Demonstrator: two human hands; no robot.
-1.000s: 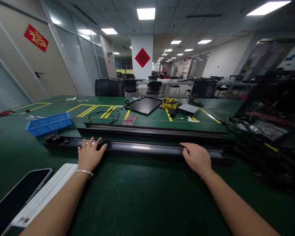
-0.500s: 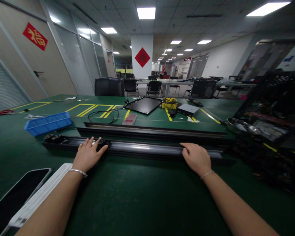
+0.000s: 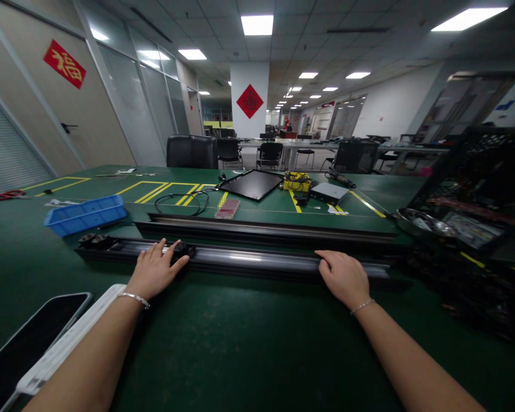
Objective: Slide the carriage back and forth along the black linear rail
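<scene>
A long dark metal rail [image 3: 249, 260] lies across the green table [image 3: 240, 343] in front of me. My left hand [image 3: 154, 272] rests on its near edge with the fingers spread, touching a small black block [image 3: 181, 249] that sits on the rail. My right hand [image 3: 344, 277] lies flat on the rail further right, fingers curled lightly over its edge, holding nothing I can see. A second, similar rail [image 3: 266, 230] lies parallel just behind the first. Another black fitting [image 3: 95, 241] sits at the near rail's left end.
A blue plastic bin [image 3: 86, 214] stands at the left. A phone [image 3: 21, 349] and a white flat piece [image 3: 72, 337] lie at the near left. Behind the rails are a black cable [image 3: 181, 200], a dark panel [image 3: 251, 184] and a yellow box [image 3: 296, 181]. A metal bowl [image 3: 420, 221] and black crate [image 3: 480, 189] stand at the right.
My left hand has slid slightly left and its thumb has stretched toward the black block. The right hand has stayed put on the rail.
</scene>
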